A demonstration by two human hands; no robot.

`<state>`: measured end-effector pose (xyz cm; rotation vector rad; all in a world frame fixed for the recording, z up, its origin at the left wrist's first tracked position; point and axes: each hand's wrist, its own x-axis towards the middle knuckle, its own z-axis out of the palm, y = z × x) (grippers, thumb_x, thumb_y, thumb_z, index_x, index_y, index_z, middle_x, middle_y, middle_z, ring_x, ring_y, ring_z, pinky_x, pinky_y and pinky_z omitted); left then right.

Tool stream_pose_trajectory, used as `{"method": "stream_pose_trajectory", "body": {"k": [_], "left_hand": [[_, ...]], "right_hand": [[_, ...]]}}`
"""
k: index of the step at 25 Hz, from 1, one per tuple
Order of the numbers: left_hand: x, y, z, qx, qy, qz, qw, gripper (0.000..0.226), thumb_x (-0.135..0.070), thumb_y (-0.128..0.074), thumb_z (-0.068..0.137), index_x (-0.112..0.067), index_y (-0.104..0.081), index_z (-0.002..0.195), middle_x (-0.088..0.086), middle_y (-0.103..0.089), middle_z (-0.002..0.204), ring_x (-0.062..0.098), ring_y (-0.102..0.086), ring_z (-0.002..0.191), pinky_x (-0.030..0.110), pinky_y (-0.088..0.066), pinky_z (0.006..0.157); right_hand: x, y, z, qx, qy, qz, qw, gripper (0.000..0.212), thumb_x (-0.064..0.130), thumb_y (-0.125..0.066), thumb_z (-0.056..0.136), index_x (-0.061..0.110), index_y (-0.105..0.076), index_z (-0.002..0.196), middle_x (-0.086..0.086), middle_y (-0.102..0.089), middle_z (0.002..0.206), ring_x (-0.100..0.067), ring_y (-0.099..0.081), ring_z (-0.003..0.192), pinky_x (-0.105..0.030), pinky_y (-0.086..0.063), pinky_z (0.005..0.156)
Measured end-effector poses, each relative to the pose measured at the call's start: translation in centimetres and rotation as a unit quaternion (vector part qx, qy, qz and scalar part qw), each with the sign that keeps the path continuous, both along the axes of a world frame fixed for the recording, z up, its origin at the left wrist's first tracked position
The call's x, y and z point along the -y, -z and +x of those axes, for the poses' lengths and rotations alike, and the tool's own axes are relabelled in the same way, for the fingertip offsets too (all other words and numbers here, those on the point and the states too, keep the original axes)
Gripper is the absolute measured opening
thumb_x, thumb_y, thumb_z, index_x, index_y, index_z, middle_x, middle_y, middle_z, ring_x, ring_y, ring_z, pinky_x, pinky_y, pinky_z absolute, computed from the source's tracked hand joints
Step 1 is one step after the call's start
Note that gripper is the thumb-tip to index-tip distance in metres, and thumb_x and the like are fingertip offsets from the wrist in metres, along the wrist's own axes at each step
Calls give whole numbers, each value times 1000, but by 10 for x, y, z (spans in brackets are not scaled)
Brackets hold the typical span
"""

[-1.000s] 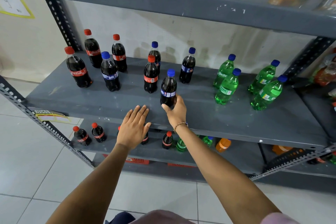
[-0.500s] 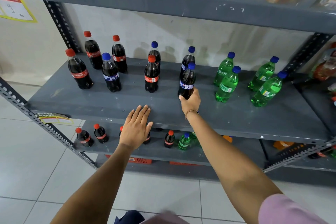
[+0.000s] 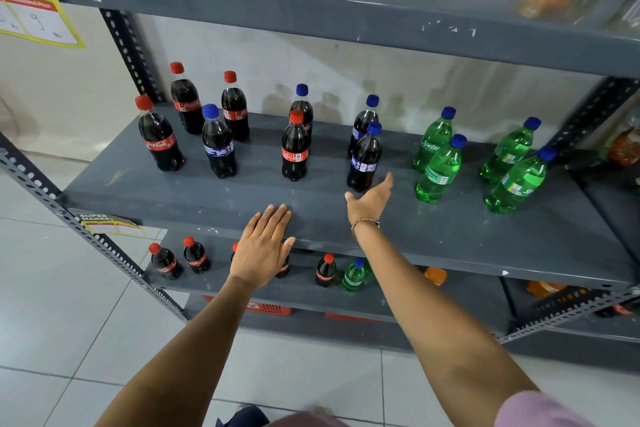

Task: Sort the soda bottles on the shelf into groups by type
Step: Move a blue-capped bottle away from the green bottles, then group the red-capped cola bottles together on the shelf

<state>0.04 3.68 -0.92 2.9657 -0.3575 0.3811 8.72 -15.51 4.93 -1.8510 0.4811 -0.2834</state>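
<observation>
Mid-frame, a blue-capped cola bottle (image 3: 364, 159) is being stood just in front of another to build one group; the right hand (image 3: 370, 200) is held open beside it, empty, while the left hand (image 3: 262, 248) is being pressed flat on the shelf (image 3: 450, 236) edge, seemingly for support.

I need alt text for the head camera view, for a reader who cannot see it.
An open right hand sits just beside a blue-capped cola bottle on a grey shelf, while the left hand rests flat on its front edge. Red-capped and blue-capped cola bottles stand mixed at left; four green Sprite bottles stand at right.

upright cola bottles (image 3: 364, 158) left, green bottles (image 3: 439, 170) right
</observation>
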Motion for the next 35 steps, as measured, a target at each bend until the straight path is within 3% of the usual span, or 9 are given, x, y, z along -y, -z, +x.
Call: {"method": "stream_pose_trajectory", "body": {"k": [4,8,12,14,23,28,35], "left_hand": [[-15,0,0,-2,6,-23,1000,55,-40,-25,98,-5,-42,137,11,-44,145,24,-36,136,36,-19,114],[-72,-1,-3,5,-31,-26,999,56,-40,-26,97,-4,-40,138,12,-43,145,24,-33,138,34,-14,116],[-129,-3,3,-13,-32,-9,999,67,-52,-19,96,-7,-31,144,8,-31,152,20,-21,142,34,-9,117],[-156,-4,5,-16,-60,-18,998,72,-56,-18,95,-5,-30,144,9,-30,152,23,-22,142,31,-6,117],[-217,-6,5,-31,-32,-1,999,66,-49,-16,98,-3,-33,142,10,-36,149,22,-28,140,32,-9,117],[-224,3,9,-32,-28,-13,999,65,-48,-17,99,-3,-34,142,11,-35,150,24,-27,140,34,-13,116],[-225,7,11,-23,-19,-15,999,66,-49,-15,99,-2,-37,140,12,-37,148,25,-30,139,33,-11,115]], "right_hand": [[-38,11,-28,22,21,-26,999,59,-12,-57,74,3,-35,127,-18,-40,127,-28,-46,113,-29,-38,95],[-75,12,-25,-13,-113,-32,993,44,-8,-51,81,6,-41,121,-16,-46,124,-26,-54,106,-25,-45,87],[-100,4,-3,-28,-163,-47,985,56,1,-59,79,3,-34,130,-16,-39,136,-29,-42,125,-39,-38,107],[-106,-4,10,-27,-160,-43,986,66,6,-64,77,0,-29,133,-17,-38,139,-30,-39,129,-39,-34,110],[-132,-5,28,13,-61,-15,998,55,9,-66,79,8,-38,126,-16,-57,125,-32,-54,113,-39,-43,98],[-153,-3,-2,30,-46,1,998,54,10,-68,77,9,-41,123,-14,-60,120,-27,-56,109,-27,-41,88],[-208,-5,-44,45,-116,10,992,51,16,-77,69,12,-49,112,-4,-65,107,-12,-59,93,-19,-42,82]]}}
